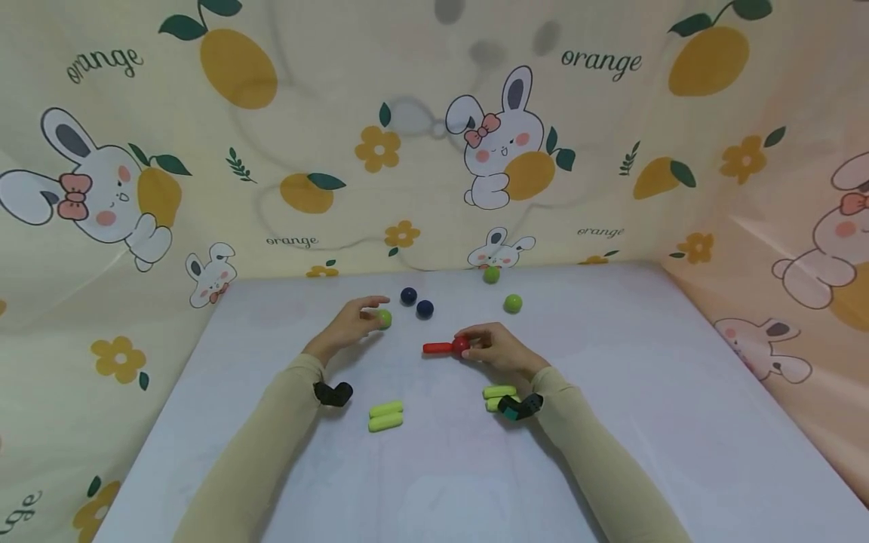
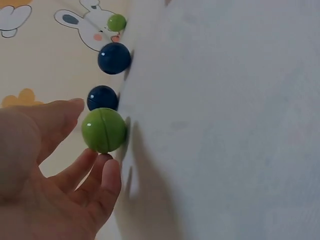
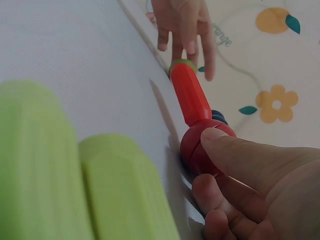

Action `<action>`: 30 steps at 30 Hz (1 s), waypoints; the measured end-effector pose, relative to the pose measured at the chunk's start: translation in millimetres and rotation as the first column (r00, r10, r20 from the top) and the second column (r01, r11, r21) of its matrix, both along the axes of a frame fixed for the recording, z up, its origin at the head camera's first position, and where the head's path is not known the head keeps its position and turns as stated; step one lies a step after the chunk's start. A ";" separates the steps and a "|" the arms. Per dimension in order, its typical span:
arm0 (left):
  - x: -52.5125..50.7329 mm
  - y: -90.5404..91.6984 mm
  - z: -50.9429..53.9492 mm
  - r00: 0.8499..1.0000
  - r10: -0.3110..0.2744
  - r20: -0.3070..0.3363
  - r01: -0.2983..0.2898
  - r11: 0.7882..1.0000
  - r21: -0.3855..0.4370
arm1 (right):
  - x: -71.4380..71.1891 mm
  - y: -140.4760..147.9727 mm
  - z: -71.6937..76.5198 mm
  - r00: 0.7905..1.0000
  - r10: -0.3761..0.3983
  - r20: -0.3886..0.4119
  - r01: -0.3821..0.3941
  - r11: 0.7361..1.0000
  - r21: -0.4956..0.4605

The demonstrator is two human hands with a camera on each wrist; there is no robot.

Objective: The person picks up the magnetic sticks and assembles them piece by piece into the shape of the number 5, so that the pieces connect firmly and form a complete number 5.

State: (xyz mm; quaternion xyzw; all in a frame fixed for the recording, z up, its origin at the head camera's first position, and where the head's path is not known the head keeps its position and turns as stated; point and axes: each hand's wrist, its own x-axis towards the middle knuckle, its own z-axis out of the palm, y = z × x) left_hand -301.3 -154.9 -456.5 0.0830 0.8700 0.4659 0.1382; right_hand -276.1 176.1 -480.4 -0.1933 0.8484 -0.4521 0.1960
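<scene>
Red ball pinched in right hand, left hand spread round a green ball

The word "orange" reads four times in full on the patterned cloth [image 1: 339,75] behind the white table [image 1: 441,483], with a cut-off piece of lettering at the near left. Counted on the table: three green balls, two dark blue balls, one red ball, one red stick and four yellow-green sticks.

The person's right hand [image 1: 498,349] grips the red ball [image 3: 192,150] between thumb and fingers, near the middle; the red stick [image 1: 437,348] meets the ball and points left. The left hand [image 1: 353,320] has its fingers loosely parted about a green ball [image 2: 104,130], thumb off it; whether the fingertips touch cannot be told.

The dark blue balls [image 1: 425,309] sit just right of that, and two other green balls [image 1: 512,303] lie far right. Nearer are two pairs of sticks: a left pair [image 1: 385,421] and a right pair [image 1: 498,392] by the right wrist.
</scene>
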 end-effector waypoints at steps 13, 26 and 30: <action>-4.2 -5.1 -12.2 0.998 -0.013 -0.062 0.008 0.997 -0.076 | 4.2 -4.0 6.2 0.999 -0.050 0.016 0.050 0.999 0.014; 9.9 -3.7 -1.6 0.995 -0.081 -0.056 0.078 0.995 -0.059 | 1.0 -1.8 2.1 0.999 -0.022 -0.024 0.022 1.000 -0.002; 17.2 -1.7 -1.8 0.991 -0.124 -0.041 0.122 0.991 -0.052 | 2.0 -1.9 0.2 1.000 -0.009 -0.019 0.009 1.000 -0.008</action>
